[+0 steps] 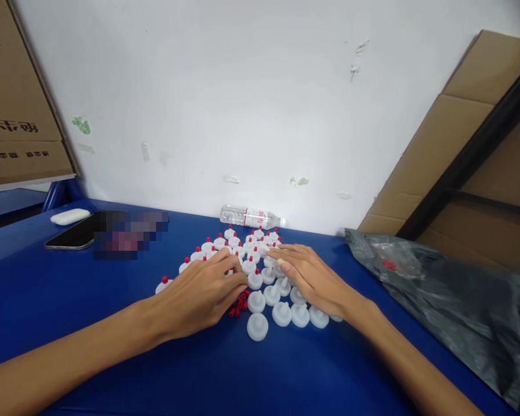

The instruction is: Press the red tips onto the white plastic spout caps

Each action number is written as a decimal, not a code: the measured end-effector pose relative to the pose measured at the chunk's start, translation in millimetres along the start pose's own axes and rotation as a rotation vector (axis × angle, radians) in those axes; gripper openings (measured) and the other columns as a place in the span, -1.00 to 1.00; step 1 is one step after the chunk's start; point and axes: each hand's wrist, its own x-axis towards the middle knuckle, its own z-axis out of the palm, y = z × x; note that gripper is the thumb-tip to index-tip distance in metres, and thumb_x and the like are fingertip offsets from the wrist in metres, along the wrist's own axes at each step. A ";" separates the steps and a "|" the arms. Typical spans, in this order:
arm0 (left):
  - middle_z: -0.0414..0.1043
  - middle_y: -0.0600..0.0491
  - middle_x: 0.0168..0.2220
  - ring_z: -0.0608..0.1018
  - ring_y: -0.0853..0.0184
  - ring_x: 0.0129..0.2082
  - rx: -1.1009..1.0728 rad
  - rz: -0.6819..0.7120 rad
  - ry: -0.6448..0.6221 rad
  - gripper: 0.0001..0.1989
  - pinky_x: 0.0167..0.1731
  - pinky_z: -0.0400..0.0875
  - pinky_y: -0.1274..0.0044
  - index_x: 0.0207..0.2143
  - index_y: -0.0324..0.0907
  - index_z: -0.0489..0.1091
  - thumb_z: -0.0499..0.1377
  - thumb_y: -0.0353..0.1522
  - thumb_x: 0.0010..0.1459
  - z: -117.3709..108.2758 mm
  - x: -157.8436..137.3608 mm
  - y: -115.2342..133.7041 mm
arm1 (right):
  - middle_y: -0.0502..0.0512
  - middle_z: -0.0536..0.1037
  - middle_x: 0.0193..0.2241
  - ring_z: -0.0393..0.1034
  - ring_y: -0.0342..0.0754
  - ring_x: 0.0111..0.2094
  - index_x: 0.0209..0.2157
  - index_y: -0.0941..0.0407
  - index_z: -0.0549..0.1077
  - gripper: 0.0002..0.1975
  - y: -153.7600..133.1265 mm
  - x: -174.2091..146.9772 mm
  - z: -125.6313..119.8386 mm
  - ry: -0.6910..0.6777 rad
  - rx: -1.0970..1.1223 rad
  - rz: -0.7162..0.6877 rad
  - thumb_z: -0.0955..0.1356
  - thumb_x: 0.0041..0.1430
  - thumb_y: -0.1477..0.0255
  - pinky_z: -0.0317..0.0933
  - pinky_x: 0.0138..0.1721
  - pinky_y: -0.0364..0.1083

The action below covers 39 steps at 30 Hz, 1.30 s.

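Many round white nozzle caps [257, 327] stand with their spouts up on the blue table. Those at the back and left, such as one white cap [255, 279], wear small red tips; the ones at the front and right have bare spouts. My left hand [208, 289] is over the capped ones with its fingers curled and pinched; whatever sits between them is hidden. Just by its fingertips lies a small heap of loose red tips [239, 306]. My right hand [314, 277] reaches palm down across the bare caps, fingers stretched out, fingertips beside a white cap at the middle.
A clear plastic bottle [251, 217] lies along the white wall. On the left are a phone [71, 236] and a white case [70, 216] beside a blurred patch. A grey plastic bag [450, 306] spreads at the right, near cardboard [429, 144]. Another carton [17, 92] stands far left.
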 end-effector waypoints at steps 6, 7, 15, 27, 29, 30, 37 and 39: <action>0.44 0.03 -0.25 0.36 0.23 -0.21 0.018 0.004 -0.022 -0.89 -0.46 0.20 0.52 -0.16 -0.16 0.43 0.14 -0.47 0.31 4.8 0.0 -1.2 | 0.07 0.58 0.01 0.38 0.06 0.12 0.09 0.02 0.47 -0.59 -1.3 0.4 -2.7 0.046 -0.004 0.005 0.08 0.50 0.30 0.12 0.20 0.16; 0.45 0.04 -0.25 0.36 0.23 -0.22 0.011 0.005 -0.016 -0.90 -0.45 0.22 0.51 -0.17 -0.16 0.44 0.13 -0.46 0.32 4.8 0.2 -1.2 | 0.08 0.60 -0.03 0.40 0.06 0.09 0.03 0.04 0.49 -0.59 -1.6 0.6 -3.0 0.050 -0.013 0.009 0.08 0.50 0.30 0.13 0.18 0.16; 0.43 0.04 -0.23 0.35 0.22 -0.21 0.022 0.012 -0.026 -0.90 -0.47 0.19 0.52 -0.20 -0.13 0.44 0.13 -0.43 0.34 5.2 -1.3 -2.3 | 0.11 0.61 -0.11 0.45 0.06 0.02 -0.28 0.10 0.51 -0.54 -5.3 2.9 -4.4 0.019 -0.010 0.000 0.07 0.51 0.30 0.15 0.15 0.17; 0.43 0.04 -0.24 0.38 0.21 -0.20 0.036 -0.001 -0.101 -0.89 -0.40 0.26 0.48 -0.13 -0.11 0.41 0.11 -0.42 0.36 9.3 -1.4 -3.7 | 0.09 0.60 -0.03 0.40 0.06 0.11 -0.09 0.07 0.52 -0.58 -10.0 2.4 -8.6 0.018 0.011 -0.003 0.08 0.50 0.31 0.05 0.22 0.18; 0.43 0.04 -0.24 0.38 0.21 -0.19 0.039 -0.002 -0.099 -0.90 -0.39 0.27 0.48 -0.13 -0.11 0.41 0.12 -0.42 0.36 9.3 -1.5 -3.2 | 0.08 0.57 0.05 0.36 0.06 0.14 0.03 0.06 0.49 -0.61 -15.0 2.3 -9.7 0.031 0.029 -0.035 0.10 0.50 0.31 0.05 0.23 0.16; 0.44 0.04 -0.24 0.38 0.22 -0.19 0.043 -0.002 -0.095 -0.90 -0.38 0.28 0.48 -0.14 -0.12 0.42 0.12 -0.42 0.35 9.4 -1.5 -3.2 | 0.08 0.55 0.07 0.34 0.05 0.15 0.08 0.05 0.47 -0.61 -18.1 2.2 -9.8 0.021 0.037 -0.053 0.11 0.49 0.31 0.05 0.23 0.15; 0.41 0.02 -0.21 0.37 0.24 -0.21 0.069 -0.007 -0.044 -0.88 -0.43 0.30 0.50 -0.19 -0.16 0.41 0.08 -0.46 0.35 9.4 -1.7 -4.2 | 0.01 0.47 0.18 0.23 0.08 0.23 0.26 -0.05 0.32 -0.58 -35.0 1.7 -5.7 -0.072 0.038 -0.117 0.14 0.48 0.25 -0.02 0.28 0.21; 0.40 0.02 -0.20 0.37 0.24 -0.22 0.075 -0.019 -0.028 -0.87 -0.47 0.26 0.51 -0.18 -0.15 0.41 0.07 -0.47 0.34 8.4 -1.7 -3.9 | 0.03 0.47 0.18 0.24 0.08 0.23 0.27 -0.04 0.31 -0.58 -37.1 1.6 -5.2 -0.057 0.040 -0.138 0.14 0.47 0.25 -0.01 0.28 0.21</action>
